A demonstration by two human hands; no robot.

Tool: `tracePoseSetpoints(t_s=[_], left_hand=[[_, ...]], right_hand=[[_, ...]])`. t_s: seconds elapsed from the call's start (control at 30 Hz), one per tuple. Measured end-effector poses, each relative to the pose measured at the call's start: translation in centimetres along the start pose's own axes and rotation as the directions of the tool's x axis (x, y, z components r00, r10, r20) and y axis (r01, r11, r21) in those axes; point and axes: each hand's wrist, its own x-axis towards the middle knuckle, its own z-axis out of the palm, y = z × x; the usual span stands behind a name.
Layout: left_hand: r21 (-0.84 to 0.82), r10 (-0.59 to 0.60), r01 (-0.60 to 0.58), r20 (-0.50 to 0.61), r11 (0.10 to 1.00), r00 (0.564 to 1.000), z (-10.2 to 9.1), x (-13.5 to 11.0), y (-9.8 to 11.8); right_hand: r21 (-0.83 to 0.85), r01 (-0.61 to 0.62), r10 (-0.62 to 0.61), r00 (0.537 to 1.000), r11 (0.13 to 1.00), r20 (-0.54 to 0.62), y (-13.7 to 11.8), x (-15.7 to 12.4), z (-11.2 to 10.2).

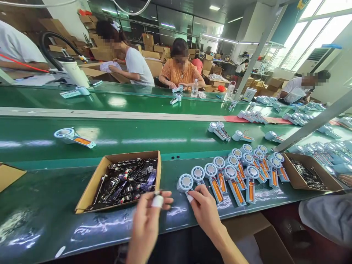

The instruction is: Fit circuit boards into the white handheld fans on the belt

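Fan shells are lying in overlapping rows on the green tabletop, round heads far and handles near, probably so that each handle can be taken from the near edge. The right hand is pinching the handle end of the leftmost fan shell between thumb and forefinger. The left hand is gripping a small white part in its curled fingertips, just near of the cardboard box of circuit boards.

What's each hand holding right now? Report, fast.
Left hand: closed, pinching a small white part.
Right hand: closed, pinching the handle of the nearest fan shell.
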Motion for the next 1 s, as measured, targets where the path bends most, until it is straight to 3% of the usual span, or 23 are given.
tracePoseSetpoints(t_s=[0.07,0.17,0.3,0.5,0.7,0.8,0.9,1.0], left_hand=[[-0.066,-0.092,0.098,0.089,0.993,0.992,2.1,-1.5,-2.2],[-0.111,-0.147,0.16,0.116,0.981,0.982,3.9,-2.1,-3.7],[-0.132,-0.222,0.238,0.126,0.962,0.967,4.0,-1.7,-3.2],[-0.199,-0.366,0.391,0.15,0.899,0.918,3.7,-1.7,-2.7],[-0.241,-0.367,0.394,0.148,0.887,0.918,4.3,-1.8,-2.8],[-0.248,-0.358,0.374,0.108,0.894,0.927,4.0,-1.8,-2.9],[-0.224,-0.349,0.357,0.076,0.907,0.934,3.3,-1.6,-3.0],[-0.171,-0.34,0.353,0.102,0.92,0.935,2.7,-1.4,-2.9]], right_hand=[[0.115,-0.009,0.01,1.0,0.993,-0.007,0.4,-0.2,-0.2],[0.144,0.07,-0.072,0.997,0.987,0.013,1.0,-0.4,-0.1],[0.113,0.19,-0.194,0.981,0.975,0.029,1.4,-0.6,0.4],[0.241,0.06,-0.069,0.997,0.969,0.027,0.2,-0.2,0.9],[0.227,0.032,-0.044,0.998,0.973,0.048,-0.3,-0.2,1.2],[0.022,0.181,-0.181,0.982,0.983,0.043,-0.4,-0.3,0.8],[-0.163,0.444,-0.427,0.895,0.881,0.129,-0.5,0.2,0.0],[-0.207,0.571,-0.534,0.819,0.794,0.212,-0.5,1.1,-0.7]])
